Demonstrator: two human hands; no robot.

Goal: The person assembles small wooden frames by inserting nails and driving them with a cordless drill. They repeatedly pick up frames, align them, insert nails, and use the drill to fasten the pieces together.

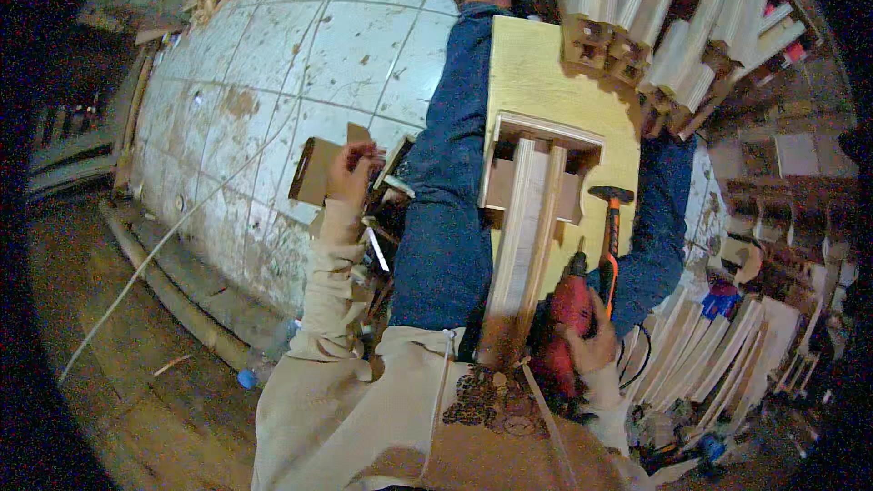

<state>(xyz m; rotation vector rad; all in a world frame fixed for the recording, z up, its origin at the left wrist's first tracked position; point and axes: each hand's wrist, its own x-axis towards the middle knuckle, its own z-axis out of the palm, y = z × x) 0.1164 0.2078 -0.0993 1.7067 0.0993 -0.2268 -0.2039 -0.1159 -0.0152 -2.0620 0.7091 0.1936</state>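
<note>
My right hand (593, 338) is wrapped round a red power drill (566, 320), its bit pointing away from me. Out to the left, my left hand (353, 173) has its fingers curled together above an open cardboard box (315, 171); anything between them is too small to make out. Between my legs a long ridged wooden piece (516, 227) lies on a yellow board (527, 59). Its far end sits within a shallow wooden box frame (556, 125); its near end reaches my waist. Just right of it rests a hammer (613, 232) with a black head and orange-black handle.
Bundled wooden mouldings (627, 9) stand at the far right, beside the board. More wooden strips (709, 345) are stacked at lower right. A pale cable (186, 218) crosses the stained tile floor (273, 45) on the left. My legs (446, 218) flank the board.
</note>
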